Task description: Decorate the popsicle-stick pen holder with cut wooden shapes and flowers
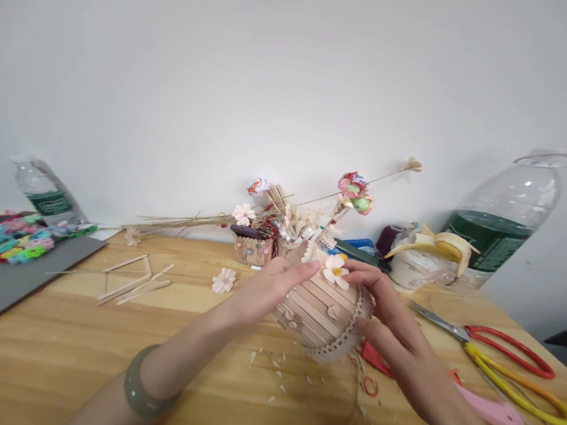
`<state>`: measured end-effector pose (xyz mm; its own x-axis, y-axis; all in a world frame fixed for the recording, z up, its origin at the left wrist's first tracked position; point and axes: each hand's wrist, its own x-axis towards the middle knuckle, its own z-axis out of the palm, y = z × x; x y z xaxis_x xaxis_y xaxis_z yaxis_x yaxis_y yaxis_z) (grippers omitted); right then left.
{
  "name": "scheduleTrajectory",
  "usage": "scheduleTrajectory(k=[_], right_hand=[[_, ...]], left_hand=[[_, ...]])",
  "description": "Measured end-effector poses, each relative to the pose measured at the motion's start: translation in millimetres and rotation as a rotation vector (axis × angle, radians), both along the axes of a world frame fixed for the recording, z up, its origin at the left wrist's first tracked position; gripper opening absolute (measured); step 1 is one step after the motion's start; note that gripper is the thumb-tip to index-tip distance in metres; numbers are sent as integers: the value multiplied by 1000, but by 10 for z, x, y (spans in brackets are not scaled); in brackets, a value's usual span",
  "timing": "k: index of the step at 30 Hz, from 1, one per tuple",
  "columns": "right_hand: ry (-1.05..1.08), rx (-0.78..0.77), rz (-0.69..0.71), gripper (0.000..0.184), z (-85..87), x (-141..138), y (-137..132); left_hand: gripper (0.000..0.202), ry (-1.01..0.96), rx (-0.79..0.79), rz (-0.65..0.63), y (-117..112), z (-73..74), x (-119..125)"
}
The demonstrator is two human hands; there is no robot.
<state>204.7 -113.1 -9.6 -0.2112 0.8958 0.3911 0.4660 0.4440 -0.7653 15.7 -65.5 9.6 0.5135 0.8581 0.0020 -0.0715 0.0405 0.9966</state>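
Between my two hands, above the wooden table, is a tilted pot covered in craft sticks. Lace trim runs round its lower right end, and small pale pieces sit on its side. A white flower with a yellow centre is at its upper edge. My left hand, a green bangle on its wrist, grips the left side with the thumb on top. My right hand has its fingers curved against the right side near the flower and lace. The undersides of both hands are hidden.
Scissors and a pink-handled tool with a cord lie at right. A banana rests on a cup before a large bottle. Craft sticks and a loose flower lie left; flower-filled containers stand behind.
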Motion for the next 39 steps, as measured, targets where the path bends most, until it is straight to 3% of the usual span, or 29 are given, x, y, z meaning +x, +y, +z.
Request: scheduleTrajectory(k=[6, 19, 26, 32, 35, 37, 39], right_hand=[[-72, 21, -57, 29, 10, -54, -12], [-96, 60, -38, 30, -16, -88, 19], [-6, 25, -31, 18, -20, -54, 23], [191, -84, 12, 21, -65, 31, 88], [312, -42, -168, 19, -58, 84, 128], [221, 86, -336, 19, -42, 108, 117], [16, 255, -411, 17, -26, 105, 73]], left_hand=[[40, 0, 16, 9, 0, 9, 10], [41, 20, 18, 18, -19, 31, -10], [44, 52, 28, 42, -35, 59, -20], [40, 33, 46, 33, -6, 41, -14], [42, 38, 16, 54, 47, 9, -14], [44, 86, 2, 93, 86, -13, -19], [43, 128, 0, 115, 115, -31, -25]])
